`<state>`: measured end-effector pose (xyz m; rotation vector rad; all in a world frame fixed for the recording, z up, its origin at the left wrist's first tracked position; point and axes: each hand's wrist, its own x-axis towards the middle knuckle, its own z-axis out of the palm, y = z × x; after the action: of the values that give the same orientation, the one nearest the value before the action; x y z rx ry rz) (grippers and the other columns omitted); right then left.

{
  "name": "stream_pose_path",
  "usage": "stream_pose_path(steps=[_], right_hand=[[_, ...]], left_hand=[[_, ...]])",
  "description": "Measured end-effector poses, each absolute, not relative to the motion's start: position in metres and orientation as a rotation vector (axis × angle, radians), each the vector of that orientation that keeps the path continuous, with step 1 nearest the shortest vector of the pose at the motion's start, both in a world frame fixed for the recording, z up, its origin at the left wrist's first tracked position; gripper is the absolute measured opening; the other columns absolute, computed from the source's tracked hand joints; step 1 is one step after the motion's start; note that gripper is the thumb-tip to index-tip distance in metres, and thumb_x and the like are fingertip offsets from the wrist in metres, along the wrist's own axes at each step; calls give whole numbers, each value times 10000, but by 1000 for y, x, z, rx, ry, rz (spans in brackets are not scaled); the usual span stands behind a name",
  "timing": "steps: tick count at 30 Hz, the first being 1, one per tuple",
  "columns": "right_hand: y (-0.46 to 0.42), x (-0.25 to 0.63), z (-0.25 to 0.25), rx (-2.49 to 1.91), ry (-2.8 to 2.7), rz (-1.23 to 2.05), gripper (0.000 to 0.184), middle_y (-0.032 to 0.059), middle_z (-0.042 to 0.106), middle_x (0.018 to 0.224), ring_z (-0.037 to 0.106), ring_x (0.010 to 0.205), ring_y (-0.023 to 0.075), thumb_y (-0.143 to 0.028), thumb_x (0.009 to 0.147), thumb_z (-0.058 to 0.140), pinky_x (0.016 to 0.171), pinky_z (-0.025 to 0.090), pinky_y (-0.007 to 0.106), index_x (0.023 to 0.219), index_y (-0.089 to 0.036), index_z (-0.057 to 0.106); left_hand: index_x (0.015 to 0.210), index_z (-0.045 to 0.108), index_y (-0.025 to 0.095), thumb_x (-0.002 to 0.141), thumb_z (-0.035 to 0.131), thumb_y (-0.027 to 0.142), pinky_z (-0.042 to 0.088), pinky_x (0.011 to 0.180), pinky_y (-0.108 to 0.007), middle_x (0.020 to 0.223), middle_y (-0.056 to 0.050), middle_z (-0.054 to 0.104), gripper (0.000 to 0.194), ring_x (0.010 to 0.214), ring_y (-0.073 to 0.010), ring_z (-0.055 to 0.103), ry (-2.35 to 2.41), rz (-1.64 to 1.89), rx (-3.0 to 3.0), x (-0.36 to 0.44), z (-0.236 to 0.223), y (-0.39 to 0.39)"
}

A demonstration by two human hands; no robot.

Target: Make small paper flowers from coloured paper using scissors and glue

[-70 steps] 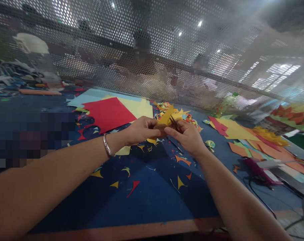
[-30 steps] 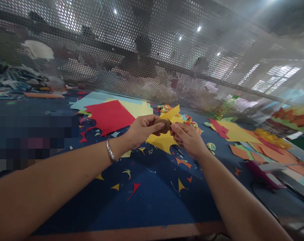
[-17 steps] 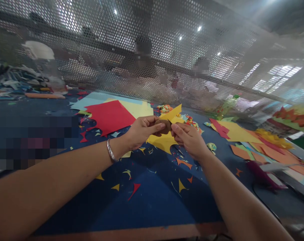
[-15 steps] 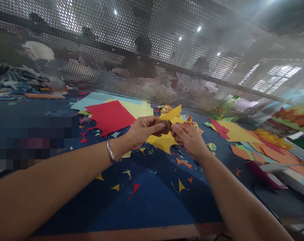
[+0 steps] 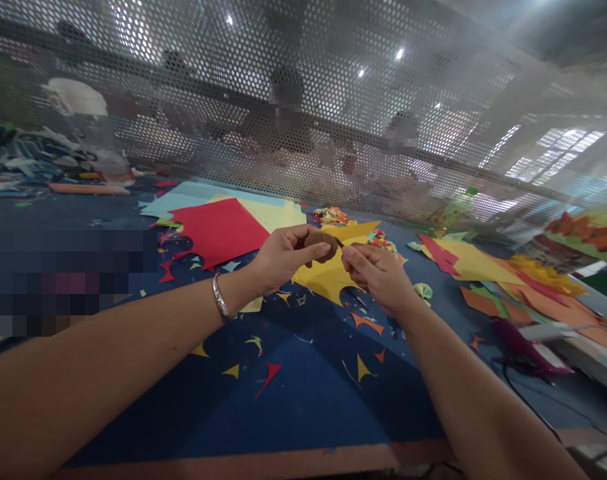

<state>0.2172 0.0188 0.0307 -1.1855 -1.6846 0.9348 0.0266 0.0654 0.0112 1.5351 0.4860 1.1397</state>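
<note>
Standing near the far edge of the tabletop (image 5: 308, 407), at the left, is a white-topped bottle (image 5: 92, 139). Red paper (image 5: 222, 230) lies next. The left hand (image 5: 282, 259) pinches a round brown piece (image 5: 327, 238) over the tabletop's middle, by yellow paper (image 5: 327, 277). The right hand (image 5: 376, 273) grips a thin dark tool (image 5: 339, 243), mostly hidden. Orange paper (image 5: 549, 301) lies toward the right edge.

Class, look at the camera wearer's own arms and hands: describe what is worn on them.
The left arm and right arm show no sleeves in view. A shiny silver-coloured bangle rings the left wrist; any pattern is too small to tell. No band shows on the right wrist. The left hand and right hand are ungloved.
</note>
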Motion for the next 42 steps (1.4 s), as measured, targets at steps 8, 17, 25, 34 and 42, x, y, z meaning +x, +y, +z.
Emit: stream_pose_path(steps=[8,17,25,34,42], right_hand=[[17,217,30,-1199,-1689,910,455,-84,254,513,201,460,57,-554,895,560,442,143,233,646,-182,477],[21,222,30,-1235,-1841,705,471,-66,301,526,265,462,66,-573,909,518,448,206,235,642,-186,483],[19,226,35,-1313,-1968,562,479,-62,303,514,268,475,73,-568,933,464,464,213,240,642,-188,474],[20,226,33,-1367,-1997,502,482,-55,303,524,274,492,80,-572,928,456,474,202,248,643,-185,489],[21,225,32,-1330,-1994,520,478,-59,295,528,279,494,79,-568,934,452,480,218,244,645,-188,474]], left_hand=[[680,558,156,772,729,328,364,616,-247,768,-33,615,259,702,-99,508,456,1137,1475,28,13,64],[664,585,141,736,753,296,380,628,-240,728,-26,618,240,683,-95,511,440,1086,1454,28,15,64],[654,575,143,755,742,289,343,587,-232,712,-7,584,244,650,-80,463,421,1060,1493,26,16,66],[627,533,157,785,713,257,376,649,-243,665,18,521,260,669,-86,473,362,1024,1499,26,12,68],[623,504,158,810,697,289,372,675,-260,694,9,534,298,701,-96,488,323,995,1530,25,11,70]])
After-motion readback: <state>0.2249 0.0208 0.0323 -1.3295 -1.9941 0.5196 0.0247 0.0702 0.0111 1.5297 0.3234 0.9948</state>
